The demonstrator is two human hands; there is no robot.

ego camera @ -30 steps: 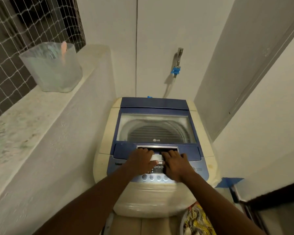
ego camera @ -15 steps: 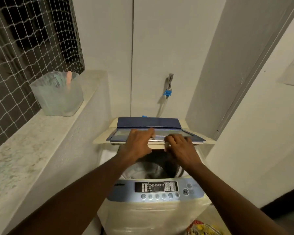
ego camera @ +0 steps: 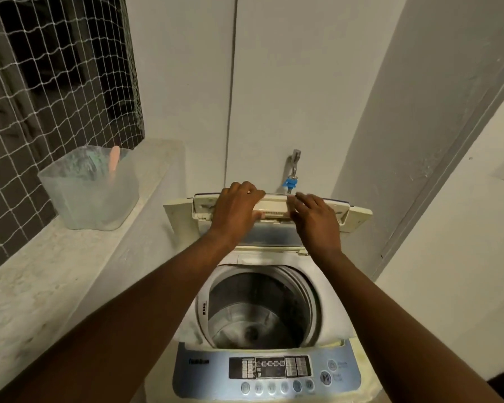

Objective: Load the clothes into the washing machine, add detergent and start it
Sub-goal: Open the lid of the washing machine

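Glossy plastic washing machine [ego camera: 266, 370], shiny metal drum [ego camera: 259, 312], frosted plastic tub [ego camera: 90, 193].

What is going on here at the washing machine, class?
A person has both hands on the folded lid of a top-loading washing machine, pushed up and back toward the wall. The left hand curls over its top edge; the right hand lies flatter. The drum is open and looks empty, so no clothes are loaded.

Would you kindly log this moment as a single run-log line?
step: opening lid | left hand: on folded lid | right hand: on lid | drum: no clothes visible | detergent: not added
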